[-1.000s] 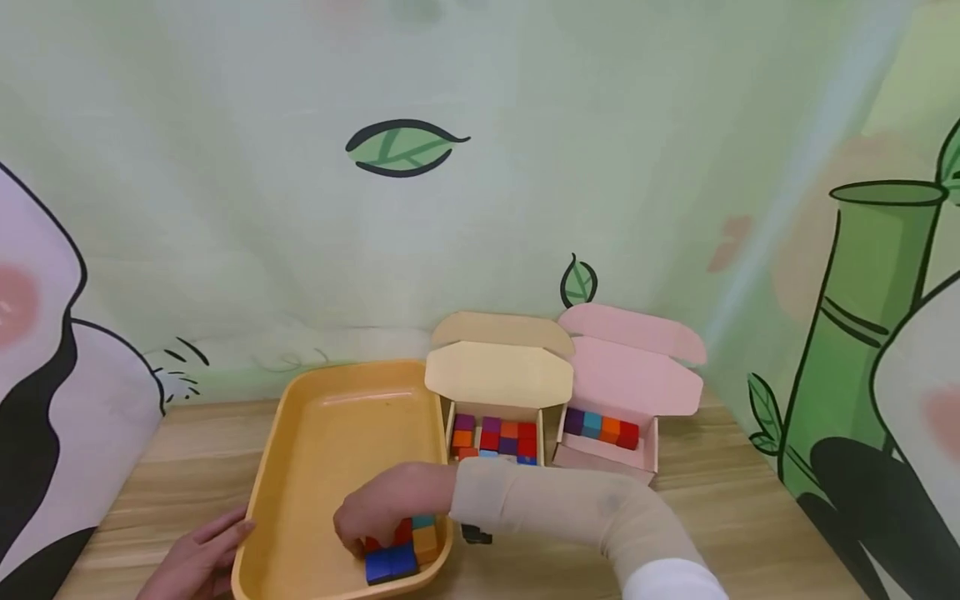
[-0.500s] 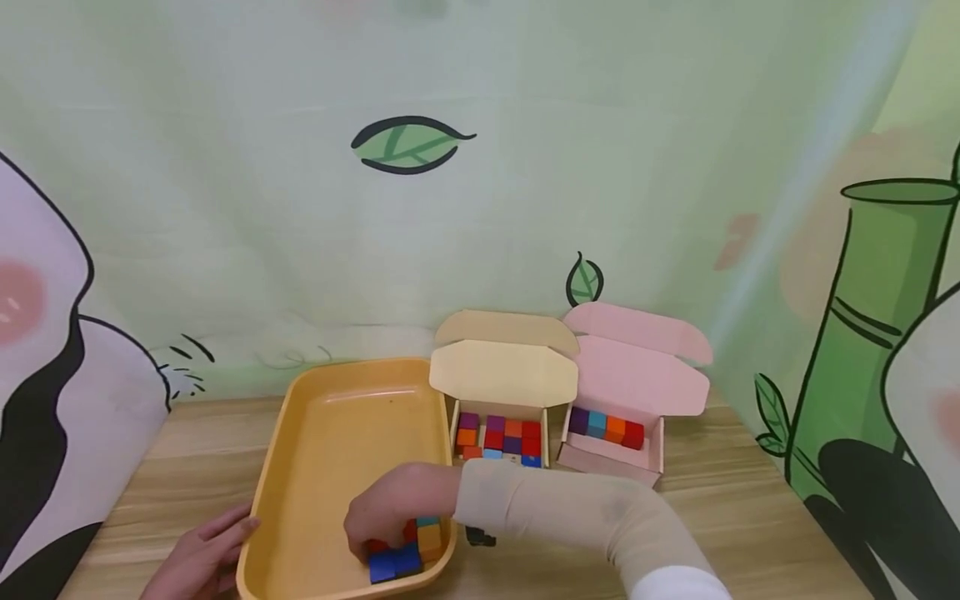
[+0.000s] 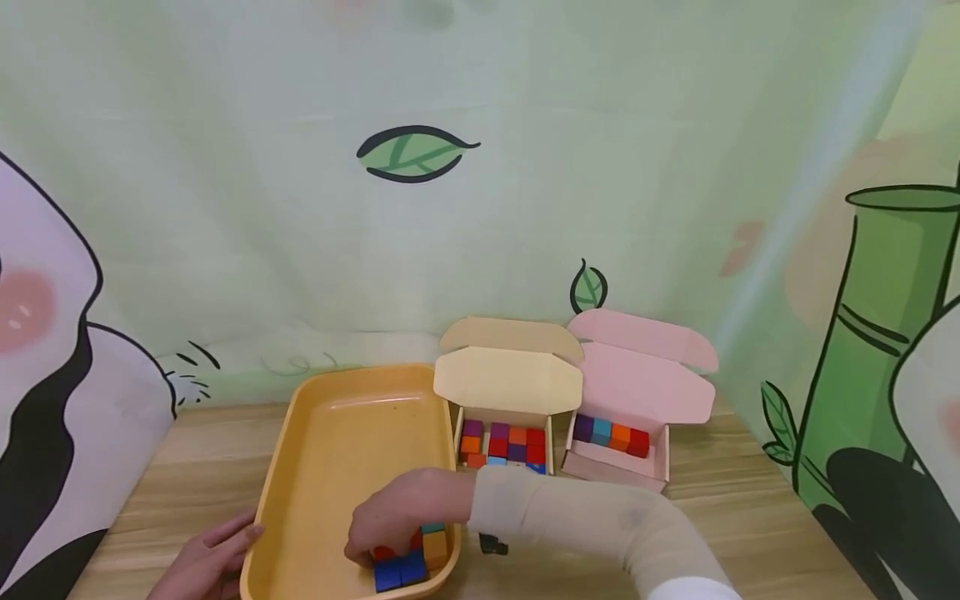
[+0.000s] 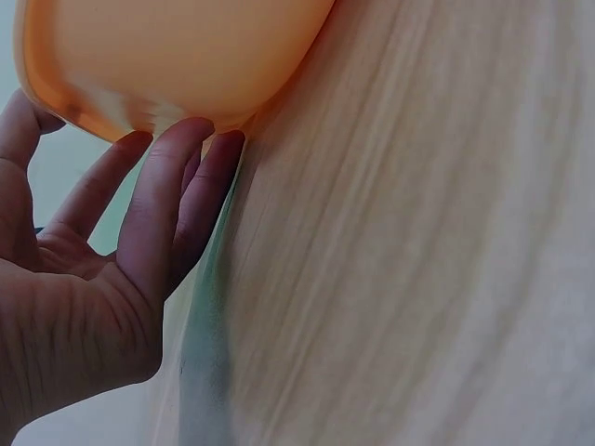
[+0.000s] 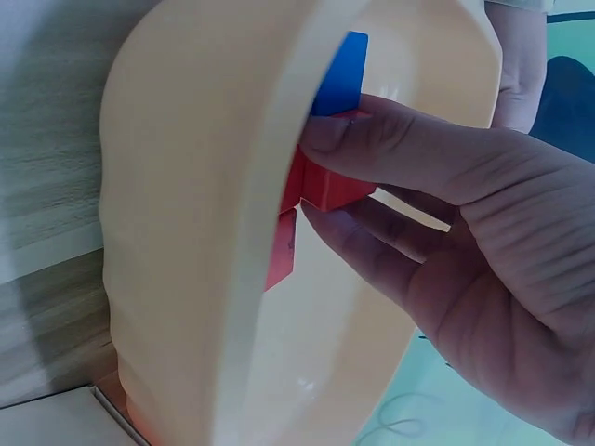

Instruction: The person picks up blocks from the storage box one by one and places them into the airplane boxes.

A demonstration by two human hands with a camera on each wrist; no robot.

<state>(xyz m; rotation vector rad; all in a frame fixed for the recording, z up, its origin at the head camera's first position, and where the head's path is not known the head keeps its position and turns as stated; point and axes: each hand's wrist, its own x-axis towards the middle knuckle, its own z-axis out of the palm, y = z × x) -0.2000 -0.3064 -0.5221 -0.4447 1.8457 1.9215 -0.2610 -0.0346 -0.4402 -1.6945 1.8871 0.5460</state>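
A yellow tray (image 3: 352,400) lies on the table, with several coloured cubes gathered in its near right corner. My right hand (image 3: 397,512) reaches into it, and in the right wrist view the thumb and fingers pinch a red cube (image 5: 337,177). Against that cube stand a blue block (image 5: 342,79) and other red blocks. Two blue cubes (image 3: 400,571), an orange cube (image 3: 434,550) and a partly hidden teal one sit close by. My left hand (image 3: 210,558) touches the tray's left side; its fingers look nearly straight in the left wrist view.
Right of the tray stands an open cream box (image 3: 508,379) holding several coloured cubes. Beside it, an open pink box (image 3: 645,383) contains a row of purple, blue, orange and red cubes. A printed cloth (image 3: 300,233) hangs behind the wooden table (image 3: 720,517).
The whole view has shifted slightly to the right. My right hand stays at the cubes in the tray's near right corner, and my left hand remains on the tray's side.
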